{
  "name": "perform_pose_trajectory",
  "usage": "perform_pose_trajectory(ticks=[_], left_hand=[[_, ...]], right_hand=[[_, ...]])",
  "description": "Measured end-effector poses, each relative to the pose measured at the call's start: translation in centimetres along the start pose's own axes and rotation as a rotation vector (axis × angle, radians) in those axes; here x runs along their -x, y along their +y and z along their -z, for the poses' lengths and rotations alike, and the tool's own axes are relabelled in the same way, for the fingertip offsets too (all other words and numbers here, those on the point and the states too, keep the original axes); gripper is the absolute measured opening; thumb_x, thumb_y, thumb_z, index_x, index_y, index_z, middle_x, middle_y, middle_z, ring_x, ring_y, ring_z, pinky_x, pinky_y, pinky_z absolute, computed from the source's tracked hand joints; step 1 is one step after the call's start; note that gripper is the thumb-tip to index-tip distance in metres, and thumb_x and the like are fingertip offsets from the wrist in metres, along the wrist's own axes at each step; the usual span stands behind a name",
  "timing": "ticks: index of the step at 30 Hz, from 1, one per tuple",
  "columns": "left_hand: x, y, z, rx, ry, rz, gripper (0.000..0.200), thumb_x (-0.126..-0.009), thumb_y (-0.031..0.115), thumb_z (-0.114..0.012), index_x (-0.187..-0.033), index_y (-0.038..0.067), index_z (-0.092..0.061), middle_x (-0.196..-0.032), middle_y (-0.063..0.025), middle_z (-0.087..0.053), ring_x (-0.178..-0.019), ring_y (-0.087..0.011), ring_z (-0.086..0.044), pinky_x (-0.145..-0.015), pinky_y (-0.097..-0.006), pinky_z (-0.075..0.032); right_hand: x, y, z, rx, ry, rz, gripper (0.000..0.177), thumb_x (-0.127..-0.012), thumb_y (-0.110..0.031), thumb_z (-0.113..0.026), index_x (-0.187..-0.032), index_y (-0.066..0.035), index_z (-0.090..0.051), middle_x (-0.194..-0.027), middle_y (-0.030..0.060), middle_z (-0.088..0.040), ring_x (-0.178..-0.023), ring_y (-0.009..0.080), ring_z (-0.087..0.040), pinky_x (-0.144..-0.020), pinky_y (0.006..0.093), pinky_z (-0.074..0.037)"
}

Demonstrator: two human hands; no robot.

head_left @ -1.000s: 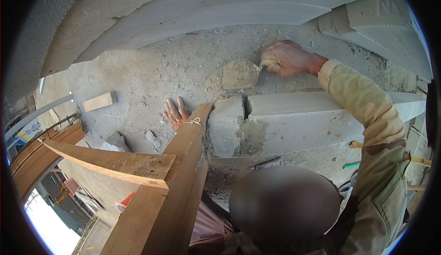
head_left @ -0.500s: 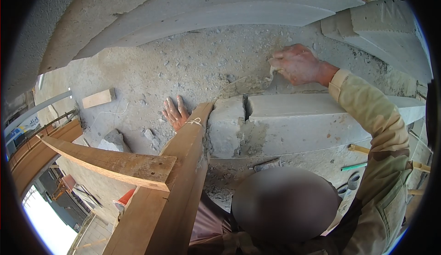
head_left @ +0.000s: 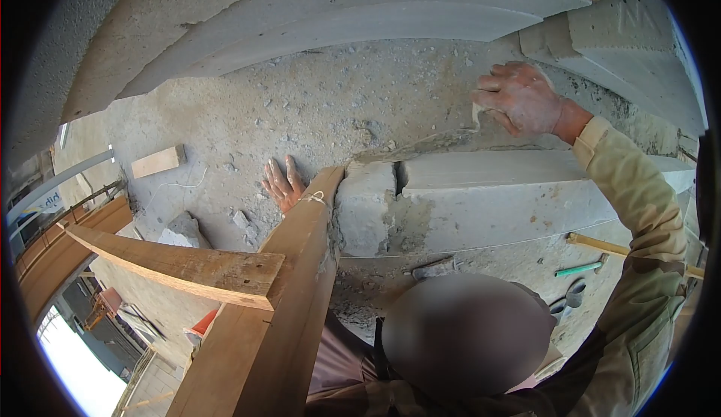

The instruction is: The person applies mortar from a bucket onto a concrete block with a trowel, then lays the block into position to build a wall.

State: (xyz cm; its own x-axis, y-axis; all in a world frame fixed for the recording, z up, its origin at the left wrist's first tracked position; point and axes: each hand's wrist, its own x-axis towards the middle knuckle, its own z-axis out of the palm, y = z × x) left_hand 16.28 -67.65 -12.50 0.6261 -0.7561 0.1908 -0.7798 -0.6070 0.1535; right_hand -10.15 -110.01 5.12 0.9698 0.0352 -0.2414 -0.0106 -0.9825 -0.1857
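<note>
The right hand (head_left: 518, 98) has moved right along the block (head_left: 488, 192), grasping a trowel (head_left: 476, 117) just beyond it, likely light, stiff, best held by the handle. Left of the block, the left hand (head_left: 284, 186) rests released.

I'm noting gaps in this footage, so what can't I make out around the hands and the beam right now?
All in the head view:
- Handle of the tool in the right hand: hidden by the fingers.
- Wrist and forearm behind the left hand: hidden by the wooden beam.
- Beam's lower end: cut off by the bottom edge.
- Oval shape: blurred.
- Banner's lettering: too small to read surely.
</note>
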Motion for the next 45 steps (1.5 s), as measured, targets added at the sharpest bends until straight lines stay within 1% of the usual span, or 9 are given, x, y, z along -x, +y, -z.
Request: perform_pose_trajectory(ticks=[8, 14, 16, 26, 35, 38, 41, 43, 45], left_hand=[[0.6, -2.6, -1.9, -0.115, -0.029, -0.043, 0.071, -0.102, 0.053, -0.061, -0.160, 0.014, -0.048, -0.166, -0.0239, -0.036, -0.158, -0.0421, -0.029, -0.128, -0.0671, -0.020], [0.1, -0.3, -0.1, -0.016, -0.003, 0.005, 0.061, -0.106, 0.038, -0.060, -0.161, 0.015, -0.047, -0.167, -0.0226, -0.036, -0.158, -0.0416, -0.029, -0.128, -0.0669, -0.020], [0.3, -0.7, -0.7, -0.043, 0.004, 0.015, 0.063, -0.105, 0.042, -0.059, -0.161, 0.015, -0.047, -0.167, -0.0220, -0.036, -0.158, -0.0414, -0.029, -0.128, -0.0663, -0.020], [0.1, -0.6, 0.3, -0.012, -0.022, 0.008, 0.064, -0.104, 0.045, -0.056, -0.159, 0.013, -0.048, -0.167, -0.0224, -0.037, -0.157, -0.0423, -0.031, -0.128, -0.0653, -0.021], [-0.3, 0.4, 1.0, -0.004, -0.103, 0.009, 0.065, -0.103, 0.045, -0.058, -0.159, 0.012, -0.049, -0.167, -0.0229, -0.038, -0.157, -0.0427, -0.030, -0.128, -0.0655, -0.021], [0.2, 0.4, 1.2, -0.008, -0.144, 0.003, 0.066, -0.102, 0.045, -0.058, -0.159, 0.012, -0.049, -0.166, -0.0231, -0.038, -0.157, -0.0428, -0.030, -0.128, -0.0656, -0.021], [-0.1, 0.8, 1.4, -0.014, -0.165, 0.013, 0.066, -0.102, 0.045, -0.059, -0.158, 0.012, -0.049, -0.166, -0.0232, -0.038, -0.157, -0.0429, -0.030, -0.128, -0.0657, -0.021], [-0.7, 1.6, 1.4, -0.013, -0.165, 0.027, 0.066, -0.102, 0.045, -0.059, -0.158, 0.012, -0.049, -0.166, -0.0233, -0.038, -0.157, -0.0430, -0.030, -0.128, -0.0657, -0.021], [-1.4, 2.2, 1.6, -0.013, -0.161, 0.037, 0.066, -0.101, 0.045, -0.060, -0.158, 0.012, -0.050, -0.166, -0.0234, -0.038, -0.157, -0.0431, -0.030, -0.128, -0.0658, -0.021]], right_hand=[[3.9, 1.4, -3.1, 0.036, 0.081, -0.106, 0.037, -0.081, -0.012, -0.074, -0.117, -0.012, -0.069, -0.100, 0.0078, -0.064, -0.101, 0.0329, -0.069, -0.088, 0.0496, -0.056], [1.9, -0.4, -3.9, -0.191, -0.172, -0.187, 0.029, -0.081, -0.011, -0.072, -0.110, -0.010, -0.070, -0.100, 0.0096, -0.066, -0.100, 0.0328, -0.071, -0.085, 0.0487, -0.057], [0.7, -1.2, -4.0, -0.119, -0.121, -0.110, 0.048, -0.078, -0.014, -0.076, -0.125, -0.009, -0.069, -0.114, 0.0127, -0.070, -0.102, 0.0330, -0.071, -0.088, 0.0458, -0.058], [2.2, -6.0, 4.5, 0.164, -0.029, 0.056, 0.044, -0.072, -0.012, -0.076, -0.115, -0.002, -0.070, -0.105, 0.0094, -0.067, -0.098, 0.0285, -0.068, -0.083, 0.0425, -0.058], [3.4, -4.2, 5.3, 0.201, 0.079, -0.173, 0.051, -0.065, -0.005, -0.078, -0.115, -0.014, -0.074, -0.106, 0.0047, -0.068, -0.101, 0.0285, -0.069, -0.088, 0.0441, -0.056], [4.3, -4.9, 6.7, 0.079, -0.081, -0.150, 0.045, -0.068, -0.004, -0.076, -0.113, -0.013, -0.075, -0.106, 0.0066, -0.069, -0.105, 0.0319, -0.069, -0.089, 0.0462, -0.055], [7.2, -4.7, 9.5, -0.112, -0.056, -0.330, 0.038, -0.073, -0.009, -0.077, -0.111, -0.010, -0.075, -0.103, 0.0106, -0.069, -0.105, 0.0351, -0.068, -0.090, 0.0484, -0.054], [9.7, -6.9, 10.2, -0.095, 0.222, -0.292, 0.034, -0.079, -0.015, -0.075, -0.112, -0.007, -0.074, -0.101, 0.0130, -0.070, -0.103, 0.0370, -0.068, -0.090, 0.0502, -0.053], [9.4, -9.0, 11.7, -0.186, 0.138, -0.324, 0.032, -0.080, -0.017, -0.075, -0.110, -0.006, -0.074, -0.099, 0.0128, -0.070, -0.101, 0.0367, -0.069, -0.089, 0.0503, -0.053]])
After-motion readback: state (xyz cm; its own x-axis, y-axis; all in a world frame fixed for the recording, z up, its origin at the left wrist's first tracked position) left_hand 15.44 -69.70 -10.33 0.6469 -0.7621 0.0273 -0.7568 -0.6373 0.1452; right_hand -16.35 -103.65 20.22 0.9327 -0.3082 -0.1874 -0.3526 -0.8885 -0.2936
